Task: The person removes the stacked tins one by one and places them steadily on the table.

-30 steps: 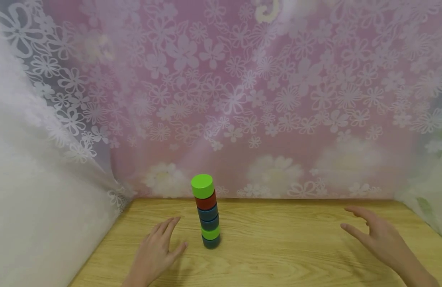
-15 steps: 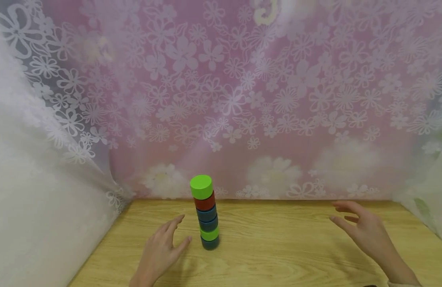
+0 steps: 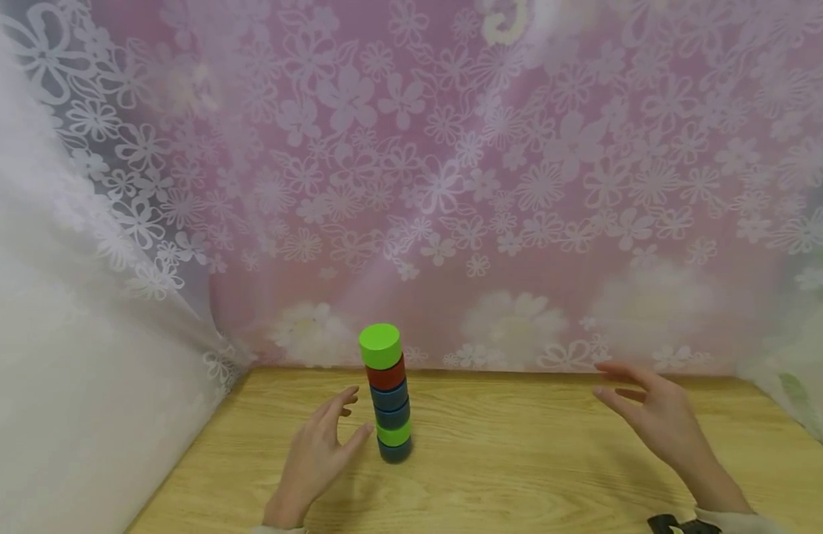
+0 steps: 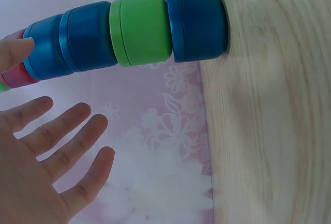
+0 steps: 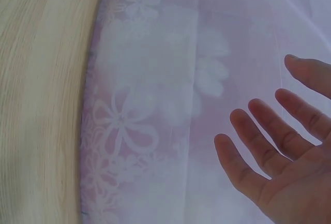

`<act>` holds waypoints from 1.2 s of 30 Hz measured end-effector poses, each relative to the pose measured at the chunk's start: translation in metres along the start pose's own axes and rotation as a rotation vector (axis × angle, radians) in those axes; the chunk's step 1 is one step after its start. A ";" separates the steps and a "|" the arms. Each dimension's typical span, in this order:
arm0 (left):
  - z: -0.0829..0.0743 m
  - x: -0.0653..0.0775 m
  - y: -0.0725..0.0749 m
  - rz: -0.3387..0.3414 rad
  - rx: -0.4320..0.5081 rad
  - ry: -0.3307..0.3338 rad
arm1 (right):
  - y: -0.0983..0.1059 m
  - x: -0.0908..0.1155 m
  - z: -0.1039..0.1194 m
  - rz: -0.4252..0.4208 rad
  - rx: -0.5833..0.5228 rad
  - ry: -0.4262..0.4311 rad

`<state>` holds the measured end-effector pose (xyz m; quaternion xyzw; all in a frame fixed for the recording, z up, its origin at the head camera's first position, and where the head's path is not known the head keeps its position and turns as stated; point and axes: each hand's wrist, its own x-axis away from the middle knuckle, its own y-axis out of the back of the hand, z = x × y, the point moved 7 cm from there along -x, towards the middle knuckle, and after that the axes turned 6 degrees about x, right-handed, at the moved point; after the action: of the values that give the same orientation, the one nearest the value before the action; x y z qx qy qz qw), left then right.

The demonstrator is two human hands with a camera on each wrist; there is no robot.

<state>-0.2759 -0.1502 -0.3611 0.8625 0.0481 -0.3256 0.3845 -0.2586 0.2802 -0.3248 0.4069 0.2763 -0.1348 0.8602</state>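
Note:
A stack of several round lidded tins (image 3: 390, 408) stands upright on the wooden table, in blue, green and red with a bright green one on top. Just left of the stack is my left hand (image 3: 318, 452), fingers spread and relaxed, thumb tip right by the stack's side. In the left wrist view the stack's blue bottom tin (image 4: 199, 26) meets the table, and the left palm (image 4: 26, 167) faces the stack with nothing in it. My right hand (image 3: 658, 426) hovers over the table's right part, holding nothing; the right wrist view shows its fingers (image 5: 258, 146) loosely spread.
The light wooden tabletop (image 3: 505, 460) ends at the back against a pink floral cloth (image 3: 491, 185). A white cloth (image 3: 71, 356) hangs along the left side, and another pale cloth (image 3: 792, 348) on the right. A black strap (image 3: 681, 523) shows at the right wrist.
My left hand has moved right, closer to the stack. My right hand has drifted left towards the middle, and its sleeve has come into view. The stack stands as before.

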 end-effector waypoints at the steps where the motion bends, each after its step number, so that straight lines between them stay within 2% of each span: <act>1: 0.000 -0.001 0.000 -0.006 0.004 -0.001 | -0.001 -0.001 0.002 0.002 -0.006 -0.002; 7: -0.002 -0.006 -0.003 -0.016 0.039 0.015 | -0.006 -0.009 0.015 0.012 -0.028 0.004; 13: 0.001 -0.011 -0.008 -0.002 0.124 0.070 | -0.011 -0.015 0.028 0.004 -0.092 0.042; 20: 0.004 -0.014 -0.013 -0.006 0.232 0.111 | -0.017 -0.021 0.043 0.018 -0.138 0.039; 32: 0.004 -0.020 -0.020 -0.021 0.449 0.097 | -0.034 -0.030 0.066 0.037 -0.182 0.093; 36: 0.003 -0.022 -0.020 -0.039 0.479 0.070 | -0.039 -0.033 0.072 0.059 -0.189 0.090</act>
<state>-0.3016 -0.1346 -0.3619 0.9387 -0.0008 -0.3049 0.1606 -0.2765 0.2000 -0.2926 0.3375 0.3138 -0.0641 0.8851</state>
